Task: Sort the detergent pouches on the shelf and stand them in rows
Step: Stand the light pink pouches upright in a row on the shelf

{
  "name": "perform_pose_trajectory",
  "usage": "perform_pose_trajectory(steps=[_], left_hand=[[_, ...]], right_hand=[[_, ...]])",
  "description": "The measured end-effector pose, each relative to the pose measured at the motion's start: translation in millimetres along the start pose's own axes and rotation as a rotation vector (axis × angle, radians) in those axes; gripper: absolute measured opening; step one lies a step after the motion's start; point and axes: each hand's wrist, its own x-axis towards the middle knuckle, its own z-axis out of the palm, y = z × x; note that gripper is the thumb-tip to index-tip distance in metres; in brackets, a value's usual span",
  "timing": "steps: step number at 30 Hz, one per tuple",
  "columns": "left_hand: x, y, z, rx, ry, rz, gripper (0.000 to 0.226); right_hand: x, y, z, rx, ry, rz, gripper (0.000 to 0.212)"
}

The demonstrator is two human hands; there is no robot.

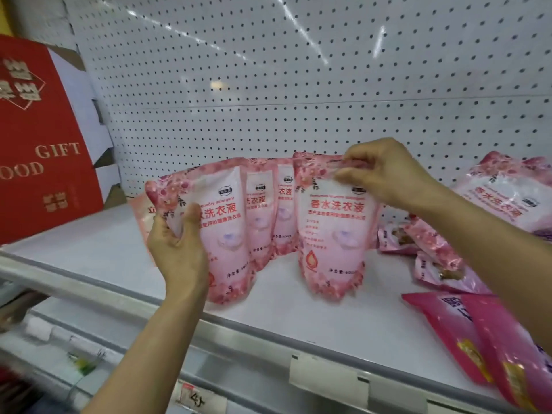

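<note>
Several pale pink detergent pouches with red Chinese print stand on the white shelf (283,312). My left hand (176,246) grips the left edge of the front-left pouch (227,234), which stands upright. My right hand (385,171) pinches the top of the front-right pouch (334,234), also upright. Two more upright pouches (268,216) stand in a row behind the left one. Another pale pink pouch (504,198) leans at the far right.
A red gift box (38,138) stands at the shelf's left end. Several pink pouches (436,252) lie flat at the right, and darker magenta pouches (490,345) lie at the front right edge. A pegboard wall (298,79) backs the shelf. Price tags (325,380) hang on the front rail.
</note>
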Motion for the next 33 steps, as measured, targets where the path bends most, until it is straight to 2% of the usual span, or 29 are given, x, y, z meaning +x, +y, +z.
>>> perform_pose_trajectory(steps=[6,10,13,15,16,19,20,22,24,26,28,30,33], left_hand=[[12.6,-24.9,-8.1,0.104,-0.064,-0.085,0.029],[17.1,-26.7,-10.2,0.160,-0.108,-0.102,0.014],[16.8,-23.0,-13.0,0.199,-0.120,-0.066,0.022],[15.4,-18.7,-13.2,0.252,-0.078,0.022,0.034],[13.2,-15.8,-12.8,0.291,-0.036,0.100,0.043],[-1.2,-0.7,-9.2,0.420,0.033,0.495,0.060],[-7.2,3.9,-6.7,0.455,-0.013,0.650,0.059],[-19.6,8.6,1.7,0.493,-0.214,0.884,0.052],[-31.6,5.3,14.4,0.467,-0.502,0.923,0.039],[-44.6,-4.8,29.7,0.431,-0.785,0.787,0.027],[-58.2,-16.0,47.9,0.420,-1.008,0.550,0.021],[-71.5,-28.7,69.2,0.428,-1.177,0.363,0.019],[-92.1,-38.7,105.8,0.466,-1.356,0.249,0.024]], right_hand=[[33.3,-18.8,48.8,0.057,-0.085,-0.087,0.016],[39.1,-15.9,71.5,0.088,-0.158,-0.075,0.011],[36.5,-16.0,72.1,0.136,-0.140,-0.068,0.011],[29.7,-14.9,70.2,0.187,-0.115,-0.042,0.008],[24.6,-14.4,69.3,0.224,-0.099,-0.020,0.014],[4.0,-6.6,70.6,0.269,0.030,0.013,0.048],[-4.4,-4.0,71.2,0.281,0.087,0.018,0.054],[-19.3,5.2,71.9,0.325,0.158,0.046,0.056],[-31.6,23.6,66.1,0.305,0.147,0.109,0.047],[-45.4,46.6,52.2,0.177,0.115,0.146,0.030],[-61.1,72.2,30.3,0.079,0.154,0.170,0.017],[-76.0,97.7,-1.0,0.039,0.223,0.225,0.013],[-87.5,135.4,-55.5,-0.098,0.418,0.314,0.015]])
